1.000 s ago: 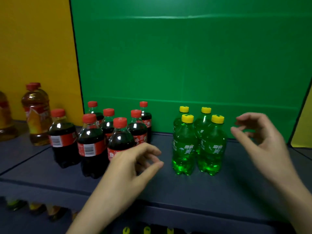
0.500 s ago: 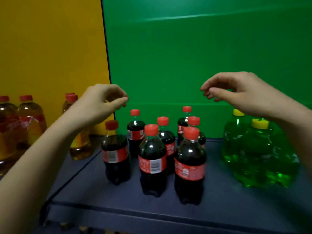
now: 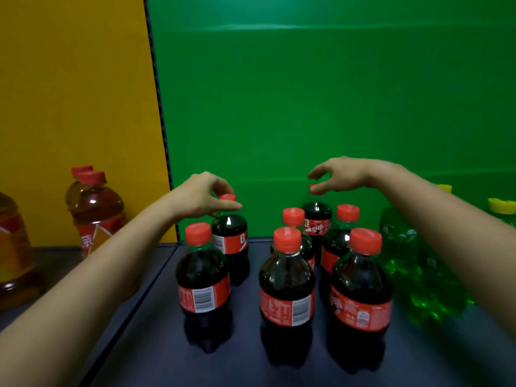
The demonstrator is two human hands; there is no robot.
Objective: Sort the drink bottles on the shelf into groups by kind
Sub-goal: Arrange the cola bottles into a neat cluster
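Green backdrop, dark shelf (image 3: pixel 156 317). Left hand (image 3: pixel 199 196) is pinching the cap of the back-left cola bottle (image 3: pixel 230 241); right hand (image 3: pixel 346 174) is closing loosely on the back cola bottle (image 3: pixel 317 219), grip unclear. Colas are sitting clustered, green sodas (image 3: pixel 402 247) right, tea bottles (image 3: pixel 95 210) left: sorting looks nearly finished.

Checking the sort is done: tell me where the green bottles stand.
The green bottles stand at the head view's right edge, right of the cola bottles, partly behind the right forearm.
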